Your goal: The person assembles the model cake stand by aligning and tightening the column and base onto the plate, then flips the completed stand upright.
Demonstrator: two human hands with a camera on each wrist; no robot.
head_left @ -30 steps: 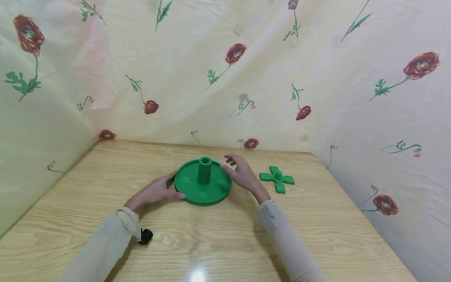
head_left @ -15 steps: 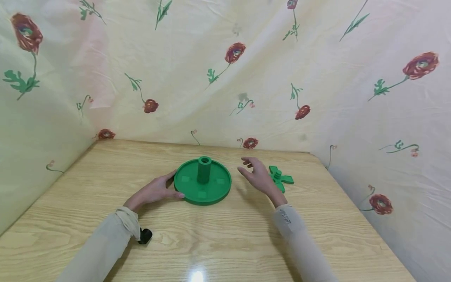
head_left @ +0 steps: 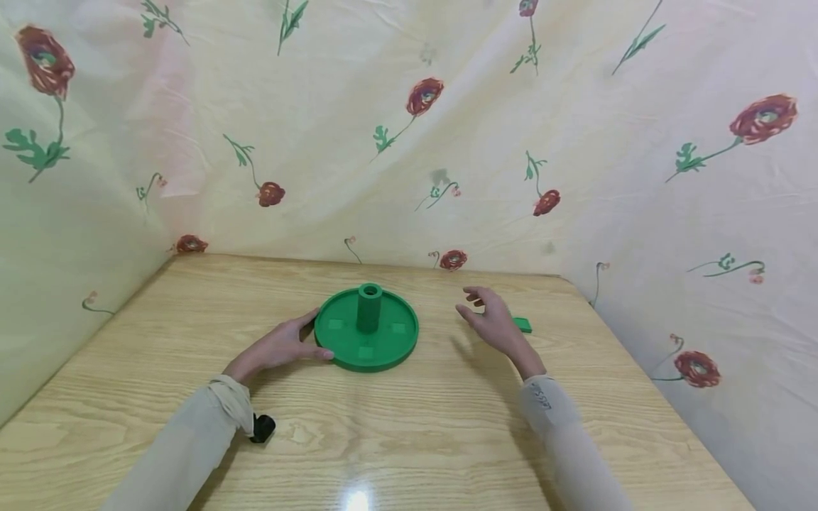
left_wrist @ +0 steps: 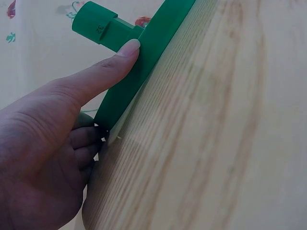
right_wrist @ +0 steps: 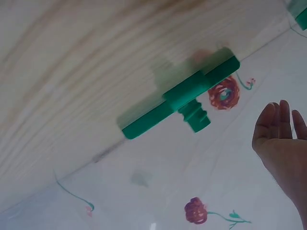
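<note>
A round green base (head_left: 344, 345) with a raised rim stands flat on the table, a hollow post (head_left: 368, 309) rising from its middle. My left hand (head_left: 284, 345) grips its left edge. In the left wrist view the thumb (left_wrist: 103, 72) lies on the rim, and the fingers are curled at the edge near the tabletop. My right hand (head_left: 495, 326) hovers with loosely bent fingers, holding nothing. Behind it lies a green cross-shaped piece (head_left: 522, 325), mostly hidden in the head view. The right wrist view shows that piece's threaded stud (right_wrist: 195, 116), apart from the hand.
The pale wooden table (head_left: 396, 440) ends at a flowered cloth (head_left: 358, 142) at the back and sides. A small black object (head_left: 263, 428) sits beside the left sleeve.
My right hand has moved right, from beside the round base to in front of the cross-shaped piece, covering most of it. The left hand stays on the base's edge.
</note>
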